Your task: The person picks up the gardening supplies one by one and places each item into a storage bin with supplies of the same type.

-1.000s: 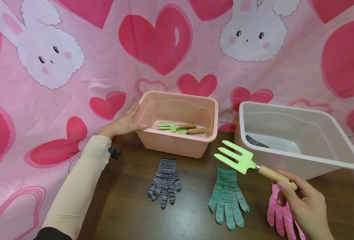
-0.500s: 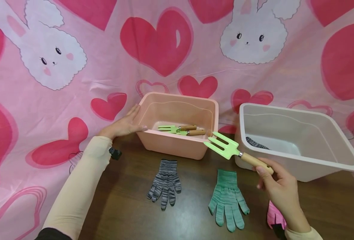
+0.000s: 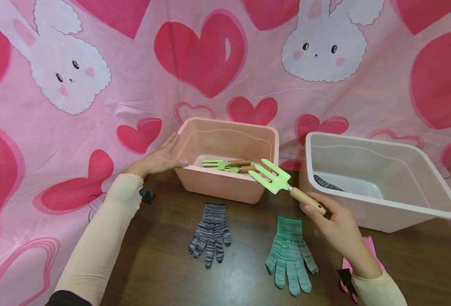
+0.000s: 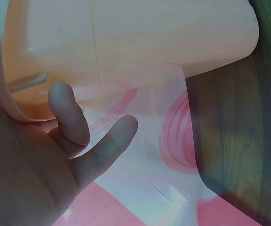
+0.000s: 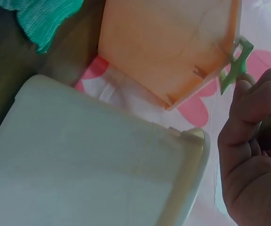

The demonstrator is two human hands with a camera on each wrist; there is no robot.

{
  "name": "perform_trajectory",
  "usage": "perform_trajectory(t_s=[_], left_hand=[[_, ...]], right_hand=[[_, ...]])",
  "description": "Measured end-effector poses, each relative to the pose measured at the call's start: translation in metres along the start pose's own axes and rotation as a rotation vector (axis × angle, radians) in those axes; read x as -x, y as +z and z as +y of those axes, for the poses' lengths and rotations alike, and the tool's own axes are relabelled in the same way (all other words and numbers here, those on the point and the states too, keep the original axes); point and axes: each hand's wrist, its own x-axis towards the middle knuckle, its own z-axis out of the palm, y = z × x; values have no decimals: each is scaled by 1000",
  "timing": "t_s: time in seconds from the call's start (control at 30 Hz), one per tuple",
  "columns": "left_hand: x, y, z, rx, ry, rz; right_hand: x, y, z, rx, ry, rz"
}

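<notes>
My right hand [image 3: 336,221] pinches the wooden handle of a green garden fork [image 3: 274,177], whose tines reach the pink bin's front right rim in the head view. In the right wrist view, fingers curl round the handle below the green fork [image 5: 239,63]. My left hand [image 3: 154,160] rests on the left rim of the pink bin [image 3: 218,183], thumb over the front edge, fingers along the side. Inside that bin lie two green forks [image 3: 215,164] with wooden handles. The left wrist view shows the left hand [image 4: 36,160] at the bin's rim, two fingers extended.
A grey-white bin [image 3: 363,210] with a dark striped glove [image 3: 326,183] inside stands at the right. On the brown table [image 3: 244,259] lie a grey striped glove [image 3: 212,231], a green glove [image 3: 291,255] and a pink glove [image 3: 370,245], partly covered by the right forearm.
My right hand has carried the fork leftward and slightly up, from beside the grey-white bin's front to the pink bin's right corner. The left hand has stayed on the rim.
</notes>
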Motion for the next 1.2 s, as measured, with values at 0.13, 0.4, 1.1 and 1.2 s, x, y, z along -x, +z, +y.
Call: perform_trajectory(t_s=[0.13,0.4,1.1,1.2], left_hand=[[1,0,0,9,0,5],[1,-1,1,12,5,15],[2,-1,1,29,33,12],[2,0,0,34,33,8]], right_hand=[[-9,4,-2,32,12,-45],[-27,8,-11,55,41,-103],[-79,40,-30,0,-121,3],[-91,46,-31,-16,-123,14]])
